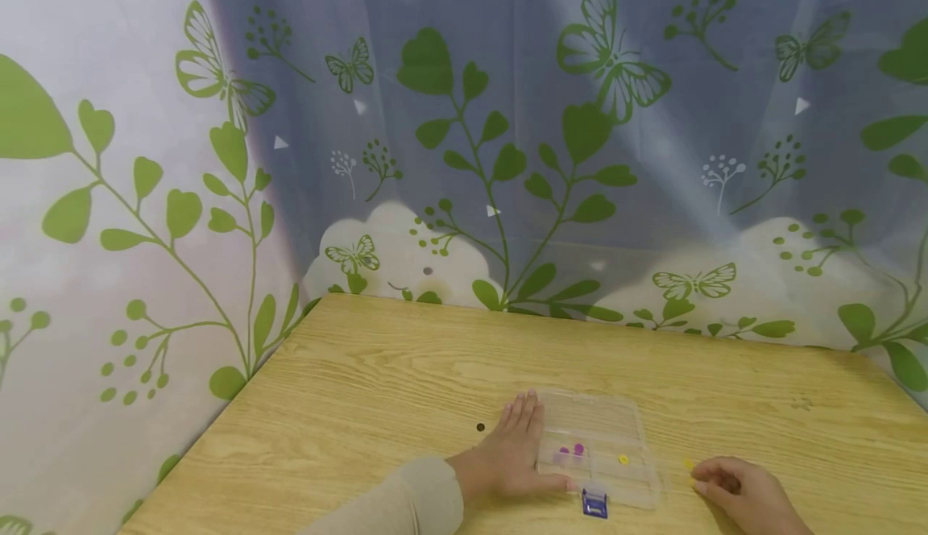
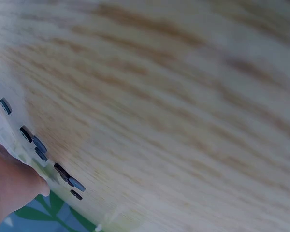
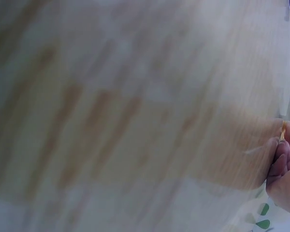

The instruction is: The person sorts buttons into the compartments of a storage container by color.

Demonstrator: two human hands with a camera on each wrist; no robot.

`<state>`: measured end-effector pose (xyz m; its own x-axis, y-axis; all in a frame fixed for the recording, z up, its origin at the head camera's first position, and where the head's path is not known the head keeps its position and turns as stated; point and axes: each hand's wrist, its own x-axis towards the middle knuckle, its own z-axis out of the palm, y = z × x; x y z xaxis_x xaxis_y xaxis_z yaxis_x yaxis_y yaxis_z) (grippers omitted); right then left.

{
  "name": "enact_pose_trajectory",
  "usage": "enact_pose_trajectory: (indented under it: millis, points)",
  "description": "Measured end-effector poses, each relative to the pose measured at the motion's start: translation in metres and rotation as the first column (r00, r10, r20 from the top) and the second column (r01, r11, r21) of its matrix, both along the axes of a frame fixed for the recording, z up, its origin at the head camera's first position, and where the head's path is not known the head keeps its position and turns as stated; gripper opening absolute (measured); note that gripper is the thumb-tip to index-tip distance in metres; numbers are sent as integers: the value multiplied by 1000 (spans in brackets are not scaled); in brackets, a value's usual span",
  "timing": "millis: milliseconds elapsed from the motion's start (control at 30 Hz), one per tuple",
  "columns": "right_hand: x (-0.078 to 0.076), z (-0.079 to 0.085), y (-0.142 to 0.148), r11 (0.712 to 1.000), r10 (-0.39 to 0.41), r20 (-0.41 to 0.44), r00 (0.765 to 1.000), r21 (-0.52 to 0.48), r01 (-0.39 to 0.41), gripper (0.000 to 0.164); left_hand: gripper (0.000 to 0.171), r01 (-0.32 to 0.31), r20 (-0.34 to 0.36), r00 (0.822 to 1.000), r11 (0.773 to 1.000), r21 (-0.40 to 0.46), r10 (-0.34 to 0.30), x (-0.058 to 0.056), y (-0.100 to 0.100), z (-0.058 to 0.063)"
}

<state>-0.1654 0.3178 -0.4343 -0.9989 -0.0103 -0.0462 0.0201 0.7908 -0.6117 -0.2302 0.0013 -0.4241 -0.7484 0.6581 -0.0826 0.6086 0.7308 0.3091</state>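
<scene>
A clear plastic compartment box [image 1: 590,412] lies open on the table, with a blue latch [image 1: 595,504] at its near edge. Two purple buttons [image 1: 578,449] sit in a left compartment and a yellow button [image 1: 623,459] in a right one. My left hand [image 1: 510,456] rests against the box's left side, its fingers straight and the thumb along the near edge. To the right of the box, my right hand [image 1: 747,493] pinches a small yellow button [image 3: 283,129] between thumb and fingertips, close over the table.
Several dark buttons [image 2: 39,144] lie on the wooden table [image 1: 362,390] left of the left hand; one dark button [image 1: 480,427] shows in the head view. A few faint small pieces [image 1: 801,403] lie at the far right. A patterned curtain [image 1: 464,156] borders the table behind and left.
</scene>
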Motion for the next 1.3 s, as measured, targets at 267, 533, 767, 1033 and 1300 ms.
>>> enact_pose_trajectory:
  millis: [267,533,767,1033,1300]
  points:
    - [0,3,-4,1000,9,-12,1000,5,-9,13,106,3,3,1000,1000,5,-3,1,0,1]
    - [0,4,-6,1000,-13,0,1000,-1,13,9,105,1,8,1000,1000,8,-1,1,0,3]
    - [0,4,-8,1000,-28,13,1000,0,28,8,106,-9,16,1000,1000,8,9,2,0,4]
    - [0,2,-6,998,-61,25,998,-12,61,11,107,-9,8,1000,1000,-2,9,0,1,-1]
    - [-3,3,-5,996,-91,51,995,-16,92,22,107,-10,19,1000,1000,-8,10,0,0,1]
